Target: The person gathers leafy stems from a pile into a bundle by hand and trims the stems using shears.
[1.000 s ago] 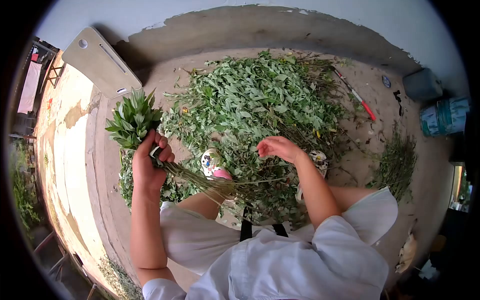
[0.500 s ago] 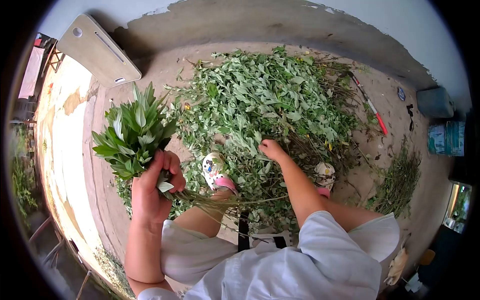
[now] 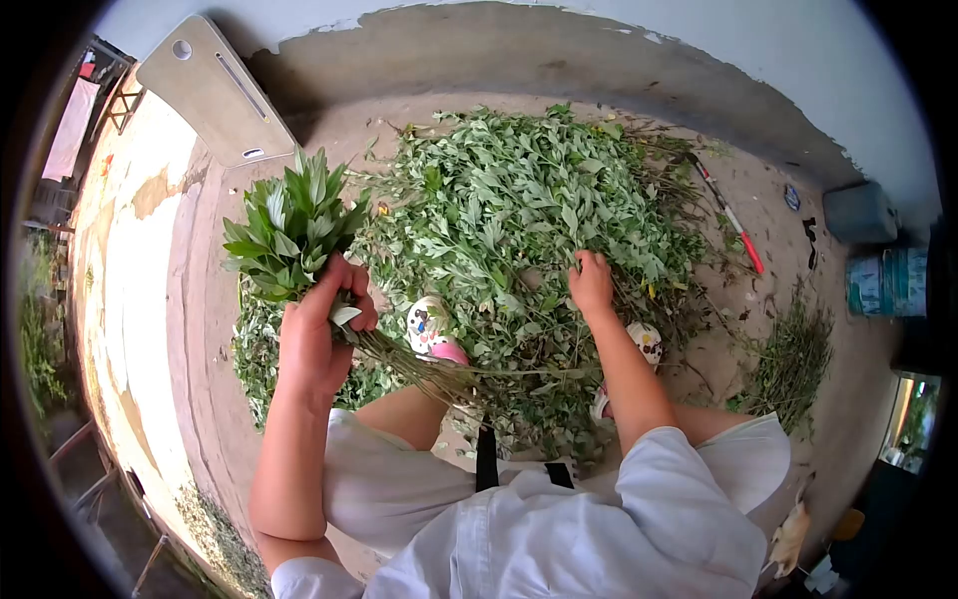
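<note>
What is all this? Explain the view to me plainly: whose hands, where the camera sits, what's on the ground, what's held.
There is no machine here: these are a person's own two bare hands. The camera is worn on the head, looking forward and down, so the person's pale shirt fills the bottom of the picture.

The left hand grips a bunch of leafy stems, its leaves pointing up and its stems trailing toward the lap. The right hand is at a big leafy heap on the floor; whether its curled fingers hold a stem is unclear. Right of the heap lie a red-and-white handle and a smaller pile of greenery.
</note>
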{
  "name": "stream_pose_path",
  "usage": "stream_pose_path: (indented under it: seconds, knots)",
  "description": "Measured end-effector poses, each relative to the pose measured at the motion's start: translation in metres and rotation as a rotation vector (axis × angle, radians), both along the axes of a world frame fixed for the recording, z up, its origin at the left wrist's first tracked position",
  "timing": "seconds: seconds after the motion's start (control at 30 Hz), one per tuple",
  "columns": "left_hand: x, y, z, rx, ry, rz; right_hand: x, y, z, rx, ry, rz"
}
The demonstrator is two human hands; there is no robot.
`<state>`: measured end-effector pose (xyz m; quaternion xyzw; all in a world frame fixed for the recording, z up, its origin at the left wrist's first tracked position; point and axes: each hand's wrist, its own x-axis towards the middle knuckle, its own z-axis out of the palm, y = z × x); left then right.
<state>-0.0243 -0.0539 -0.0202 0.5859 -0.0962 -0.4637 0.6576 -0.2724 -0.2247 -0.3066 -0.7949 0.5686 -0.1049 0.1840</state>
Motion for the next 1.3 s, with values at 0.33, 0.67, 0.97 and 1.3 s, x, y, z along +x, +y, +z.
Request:
stream_pose_path:
  seconds: [0.33,0.67,0.97,1.3]
  knots:
    - [0.002,-0.006,-0.005,0.052,-0.036,-0.042,0.066,0.069,-0.055,0.666,0.114,0.245]
    - [0.014,-0.003,-0.025,0.083,0.107,-0.028,0.073,0.063,0.072,0.526,-0.962,0.420]
    - [-0.008,-0.005,-0.014,-0.128,0.053,-0.307,0.068,0.092,0.156,0.511,-0.990,0.552]
    - [-0.013,-0.005,-0.004,-0.159,0.028,-0.240,0.060,0.098,0.169,0.314,-1.245,0.113]
